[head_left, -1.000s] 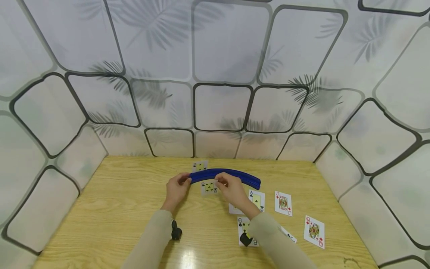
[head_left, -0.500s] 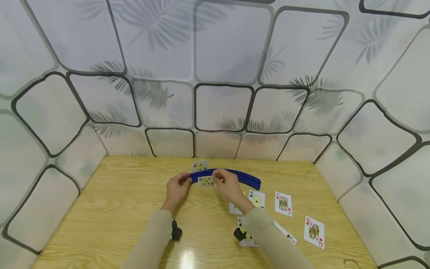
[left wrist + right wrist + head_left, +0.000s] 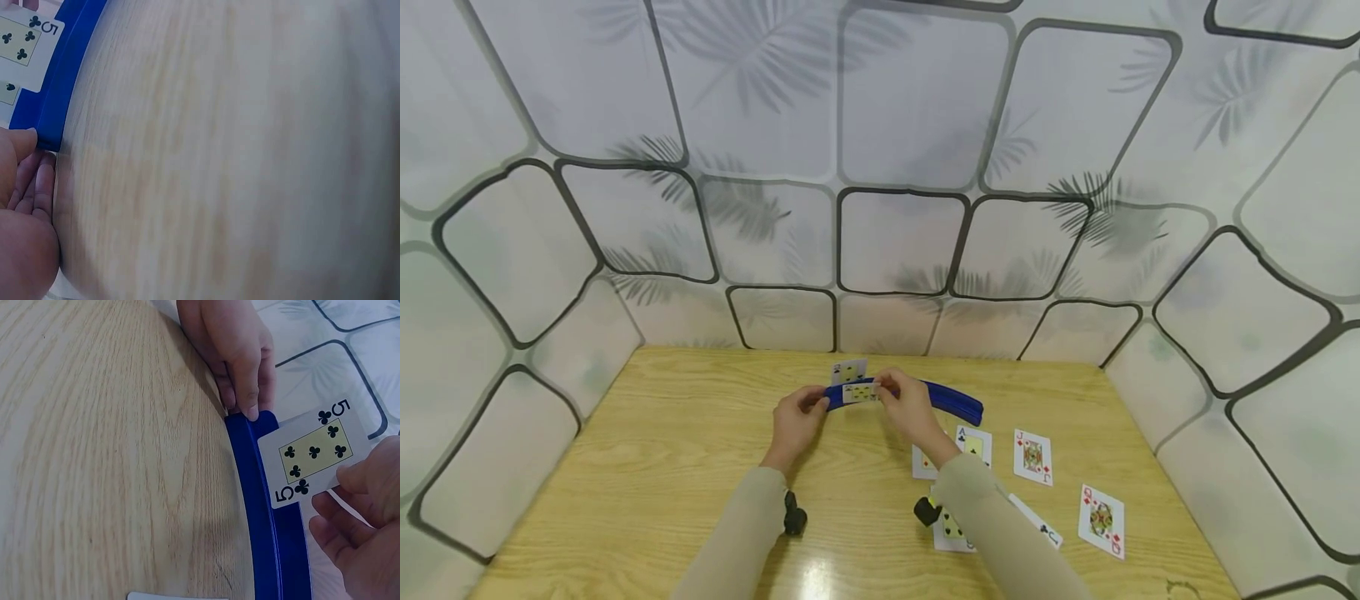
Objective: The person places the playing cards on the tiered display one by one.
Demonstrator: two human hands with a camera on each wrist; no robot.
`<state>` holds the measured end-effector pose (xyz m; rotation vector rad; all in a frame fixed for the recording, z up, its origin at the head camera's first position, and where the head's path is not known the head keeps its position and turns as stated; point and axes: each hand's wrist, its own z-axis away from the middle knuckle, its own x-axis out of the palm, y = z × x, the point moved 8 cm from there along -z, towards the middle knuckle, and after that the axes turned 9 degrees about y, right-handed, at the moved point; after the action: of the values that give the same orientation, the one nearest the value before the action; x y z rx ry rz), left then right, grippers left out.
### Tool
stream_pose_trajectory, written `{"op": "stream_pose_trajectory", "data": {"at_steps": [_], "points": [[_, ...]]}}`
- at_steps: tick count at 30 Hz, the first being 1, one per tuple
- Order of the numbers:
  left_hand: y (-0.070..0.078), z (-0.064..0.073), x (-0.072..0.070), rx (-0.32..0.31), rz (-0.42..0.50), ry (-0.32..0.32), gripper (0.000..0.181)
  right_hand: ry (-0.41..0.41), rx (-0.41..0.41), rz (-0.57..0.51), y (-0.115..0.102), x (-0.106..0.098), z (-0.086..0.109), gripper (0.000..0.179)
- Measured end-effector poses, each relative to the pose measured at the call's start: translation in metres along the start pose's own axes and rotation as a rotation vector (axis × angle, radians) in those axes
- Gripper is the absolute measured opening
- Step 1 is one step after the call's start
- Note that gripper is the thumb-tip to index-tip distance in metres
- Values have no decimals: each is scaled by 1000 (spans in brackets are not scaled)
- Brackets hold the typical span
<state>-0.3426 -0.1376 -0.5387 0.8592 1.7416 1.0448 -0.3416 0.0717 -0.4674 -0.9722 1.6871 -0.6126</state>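
A curved blue playing card holder (image 3: 955, 402) lies across the far part of the wooden table. My left hand (image 3: 796, 423) grips its left end, thumb on top, as the right wrist view also shows. Between thumb and fingers, my right hand (image 3: 912, 408) pinches a five of clubs playing card (image 3: 315, 450) by one corner. This card's lower edge is at the holder's groove; whether it sits inside I cannot tell. Another playing card (image 3: 848, 368) stands at the holder's left part, behind the five. A spade shows on it in the left wrist view.
Right of centre lie the ace of clubs (image 3: 973, 442), the jack of diamonds (image 3: 1033, 457) and the queen of diamonds (image 3: 1101, 521). My right arm partly covers a six (image 3: 953, 537), a jack (image 3: 1037, 521) and a diamond card (image 3: 922, 462). A patterned wall (image 3: 887, 321) borders the table.
My right hand has carried the five of clubs up and slightly left, from in front of the holder to its groove. The left hand stays on the holder's end.
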Motion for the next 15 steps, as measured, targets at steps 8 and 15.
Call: {"op": "stream_pose_trajectory", "data": {"at_steps": [8,15], "points": [[-2,-1,2,-19,4,-1,23,-3,-1,-26,2,6,-5,9],[-2,0,1,-17,3,0,24,-3,-26,-40,-2,10,-8,9]]}}
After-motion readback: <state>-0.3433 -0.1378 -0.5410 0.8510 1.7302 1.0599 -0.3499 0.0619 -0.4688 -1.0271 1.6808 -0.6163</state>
